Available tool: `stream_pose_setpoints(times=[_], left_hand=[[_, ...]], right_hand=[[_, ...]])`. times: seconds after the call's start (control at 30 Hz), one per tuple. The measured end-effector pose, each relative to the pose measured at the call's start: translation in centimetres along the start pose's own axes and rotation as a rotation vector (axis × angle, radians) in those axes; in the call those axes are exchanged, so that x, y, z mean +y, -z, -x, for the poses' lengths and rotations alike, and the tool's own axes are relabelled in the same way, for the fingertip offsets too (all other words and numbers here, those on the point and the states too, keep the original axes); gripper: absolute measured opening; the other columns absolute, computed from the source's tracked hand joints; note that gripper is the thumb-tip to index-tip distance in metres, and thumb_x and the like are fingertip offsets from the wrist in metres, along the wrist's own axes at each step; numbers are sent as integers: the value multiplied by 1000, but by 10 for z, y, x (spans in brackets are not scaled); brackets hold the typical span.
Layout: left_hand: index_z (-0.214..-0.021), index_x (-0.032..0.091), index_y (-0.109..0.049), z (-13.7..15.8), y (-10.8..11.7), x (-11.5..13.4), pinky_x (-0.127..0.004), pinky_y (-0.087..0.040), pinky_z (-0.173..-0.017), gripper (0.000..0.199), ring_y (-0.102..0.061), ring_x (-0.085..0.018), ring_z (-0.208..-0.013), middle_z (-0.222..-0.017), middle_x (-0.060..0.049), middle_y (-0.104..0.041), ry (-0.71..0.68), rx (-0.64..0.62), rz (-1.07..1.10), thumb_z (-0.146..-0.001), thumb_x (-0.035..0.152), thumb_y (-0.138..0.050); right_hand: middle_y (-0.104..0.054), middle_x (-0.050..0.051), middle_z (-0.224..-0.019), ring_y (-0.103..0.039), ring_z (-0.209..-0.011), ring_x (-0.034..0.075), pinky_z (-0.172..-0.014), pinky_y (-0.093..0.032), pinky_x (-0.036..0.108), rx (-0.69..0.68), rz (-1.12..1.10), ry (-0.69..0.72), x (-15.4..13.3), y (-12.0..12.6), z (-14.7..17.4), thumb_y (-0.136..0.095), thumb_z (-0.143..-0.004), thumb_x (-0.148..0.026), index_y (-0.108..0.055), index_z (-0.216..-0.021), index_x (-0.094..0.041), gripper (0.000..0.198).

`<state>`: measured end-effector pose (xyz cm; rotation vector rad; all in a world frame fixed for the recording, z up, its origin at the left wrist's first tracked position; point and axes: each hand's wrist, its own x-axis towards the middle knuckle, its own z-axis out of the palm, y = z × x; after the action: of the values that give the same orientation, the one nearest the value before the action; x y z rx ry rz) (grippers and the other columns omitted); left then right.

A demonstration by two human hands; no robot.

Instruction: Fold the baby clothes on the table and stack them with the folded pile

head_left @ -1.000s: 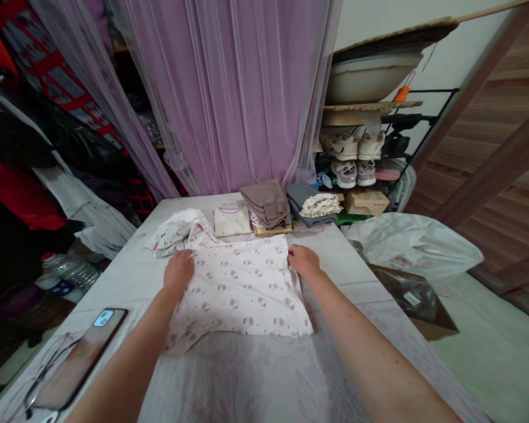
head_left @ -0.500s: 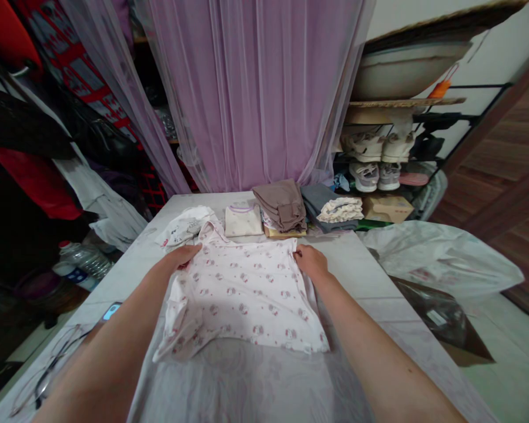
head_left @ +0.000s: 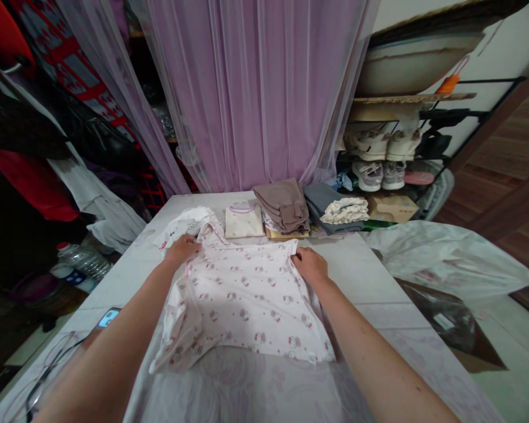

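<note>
A pale pink child's shirt point(head_left: 247, 294) with small printed figures lies spread on the table point(head_left: 370, 329), its neckline toward the back and its hem toward me. My left hand point(head_left: 184, 248) is closed on the shirt's left edge near the top. At the opposite top corner, my right hand point(head_left: 311, 264) pinches the fabric. The shirt's left side is bunched and folded over. Just behind it lie a crumpled white garment point(head_left: 183, 226) and a folded cream top point(head_left: 244, 222) with a lilac collar.
Folded brown trousers point(head_left: 282, 202) top a small pile at the back, beside dark grey clothing point(head_left: 320, 200) bearing a cream ruffled piece point(head_left: 346, 210). A phone point(head_left: 109, 317) and cables lie by my left forearm. Right of the table are a shoe rack point(head_left: 467, 116) and plastic bag point(head_left: 449, 258).
Both hands stay on the shirt's upper edges. My left hand has shifted slightly up, its fingers now further over the fabric. The hem sits slightly nearer to me.
</note>
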<state>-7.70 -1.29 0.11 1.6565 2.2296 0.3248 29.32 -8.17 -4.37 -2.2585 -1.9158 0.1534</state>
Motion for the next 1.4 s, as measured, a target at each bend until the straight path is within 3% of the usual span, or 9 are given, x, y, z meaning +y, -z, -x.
stream_pose_setpoints(times=[0.23,0.4,0.53,0.63,0.73,0.87,0.97,1.2,1.4], left_hand=[[-72,21,-66,-9,8,25,-27,-43,-61,21,-65,-22,-78,-75,-3,-70,-33,-18,-189,-77,36,-51],[-102,16,-61,-24,49,61,-29,-47,-65,30,-65,-18,-70,-82,-5,-71,-35,243,64,-85,33,-44],[-116,12,-56,-40,79,99,-42,-44,-90,35,-61,-26,-102,-104,-11,-68,-173,368,26,-89,33,-45],[-140,14,-39,-48,72,113,-39,-35,-103,56,-45,-27,-128,-137,-11,-52,-393,337,-12,-86,23,-50],[-149,18,-23,-46,45,105,-31,-33,-106,75,-36,-23,-136,-150,-8,-38,-500,215,-81,-81,21,-53],[-124,17,-58,-29,7,68,-32,-43,-94,44,-58,-27,-115,-125,-10,-63,-250,-6,-286,-85,35,-47],[-105,18,-67,-13,-12,40,-31,-48,-81,43,-64,-28,-100,-105,-10,-71,-203,-95,-369,-84,50,-47],[-127,17,-53,3,-27,22,-36,-46,-84,50,-63,-29,-103,-113,-15,-68,-162,102,-358,-94,44,-25],[-125,21,-53,7,-27,24,-40,-47,-80,54,-63,-33,-104,-114,-16,-67,-98,46,-354,-91,54,-26]], right_hand=[[-65,5,-91,-58,-83,15,-67,-34,25,181,-31,36,4,-16,10,-46,-90,-30,-65,-87,-20,22],[-65,4,-91,-57,-82,15,-68,-33,24,225,-95,32,6,-19,9,-46,-90,-30,-65,-86,-20,22],[-65,5,-93,-56,-82,15,-69,-33,24,231,-161,1,7,-21,8,-45,-89,-30,-65,-88,-20,22],[-67,4,-91,-56,-80,15,-68,-32,24,246,-232,-42,9,-23,7,-43,-89,-29,-64,-92,-20,24],[-68,2,-82,-56,-72,15,-64,-31,24,234,-296,-116,11,-24,5,-42,-91,-31,-64,-96,-21,25],[-69,1,-81,-57,-71,15,-62,-30,23,202,-339,-167,15,-23,1,-43,-91,-33,-63,-100,-21,25],[-70,2,-82,-58,-71,15,-62,-30,24,176,-312,-196,17,-19,-2,-43,-92,-35,-64,-102,-22,27],[-71,4,-82,-63,-75,18,-62,-33,26,129,-164,-250,25,-8,-4,-40,-94,-36,-64,-108,-25,30],[-72,5,-85,-64,-77,18,-63,-36,26,112,-103,-275,24,-5,-1,-38,-95,-39,-61,-115,-26,33]])
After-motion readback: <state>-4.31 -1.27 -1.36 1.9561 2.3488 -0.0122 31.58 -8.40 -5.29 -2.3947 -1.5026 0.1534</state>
